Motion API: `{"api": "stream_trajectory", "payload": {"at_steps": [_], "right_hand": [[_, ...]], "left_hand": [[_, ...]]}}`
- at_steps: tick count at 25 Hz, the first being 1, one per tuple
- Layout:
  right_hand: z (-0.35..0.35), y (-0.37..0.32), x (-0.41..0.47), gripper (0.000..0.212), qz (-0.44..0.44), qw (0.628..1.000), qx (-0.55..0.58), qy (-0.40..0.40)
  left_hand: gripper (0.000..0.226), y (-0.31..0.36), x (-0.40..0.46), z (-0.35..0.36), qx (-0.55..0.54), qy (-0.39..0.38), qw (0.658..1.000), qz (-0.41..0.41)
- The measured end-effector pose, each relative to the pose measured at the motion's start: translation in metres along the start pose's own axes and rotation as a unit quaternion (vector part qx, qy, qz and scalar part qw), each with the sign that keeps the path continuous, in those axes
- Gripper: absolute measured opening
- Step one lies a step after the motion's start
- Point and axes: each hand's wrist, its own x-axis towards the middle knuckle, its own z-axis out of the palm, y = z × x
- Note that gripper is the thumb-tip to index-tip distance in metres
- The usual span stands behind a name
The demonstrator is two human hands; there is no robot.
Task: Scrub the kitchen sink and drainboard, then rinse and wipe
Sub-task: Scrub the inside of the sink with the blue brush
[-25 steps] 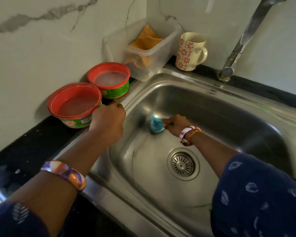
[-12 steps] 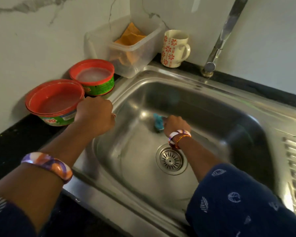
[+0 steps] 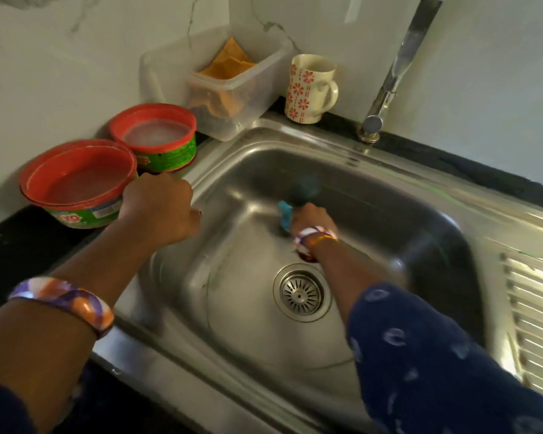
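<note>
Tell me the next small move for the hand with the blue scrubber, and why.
Probably drag the blue scrubber back toward the drain. The right hand holds it at the basin's far wall, the floor around the drain looks unscrubbed, and the left hand braces on the sink rim.

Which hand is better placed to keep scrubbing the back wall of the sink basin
Right. The right hand already grips the blue scrubber low in the sink. The left hand is fisted at the sink's left rim.
</note>
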Motion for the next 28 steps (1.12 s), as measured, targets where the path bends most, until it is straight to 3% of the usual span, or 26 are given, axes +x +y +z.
{"api": "stream_trajectory", "payload": {"at_steps": [2, 4, 8, 11, 15, 18, 20, 24, 28], "right_hand": [[0.013, -0.026, 0.005, 0.034, -0.064, 0.996, 0.039, -0.05], [0.012, -0.019, 0.001, 0.034, -0.069, 0.996, 0.029, -0.052], [-0.038, 0.069, -0.016, 0.034, 0.07, 0.995, -0.074, 0.021], [-0.07, 0.113, -0.022, 0.033, 0.142, 0.983, -0.118, 0.004], [-0.038, 0.055, -0.001, 0.035, 0.082, 0.996, -0.031, 0.022], [0.007, -0.024, 0.018, 0.035, -0.03, 0.999, 0.018, -0.005], [0.018, -0.053, 0.023, 0.035, -0.056, 0.998, 0.032, -0.015], [-0.011, 0.008, 0.008, 0.036, 0.027, 0.998, -0.048, 0.02], [-0.056, 0.089, -0.026, 0.033, 0.138, 0.979, -0.153, 0.0]], "left_hand": [[0.047, 0.005, 0.0, 0.0, 0.013, -0.004, 1.0, 0.004], [0.049, 0.008, -0.001, -0.001, 0.018, -0.007, 1.0, 0.005], [0.049, 0.003, 0.001, -0.003, -0.007, -0.003, 1.0, -0.001], [0.049, -0.001, -0.002, -0.001, -0.02, -0.006, 1.0, 0.007], [0.049, 0.0, -0.003, -0.002, 0.003, 0.002, 0.999, 0.032], [0.05, 0.007, 0.002, 0.0, 0.032, -0.009, 0.998, 0.053], [0.049, 0.011, 0.004, 0.002, 0.052, -0.013, 0.996, 0.066], [0.051, 0.009, 0.001, -0.001, 0.049, -0.001, 0.996, 0.079], [0.048, -0.004, 0.0, -0.005, 0.029, 0.013, 0.995, 0.091]]}}
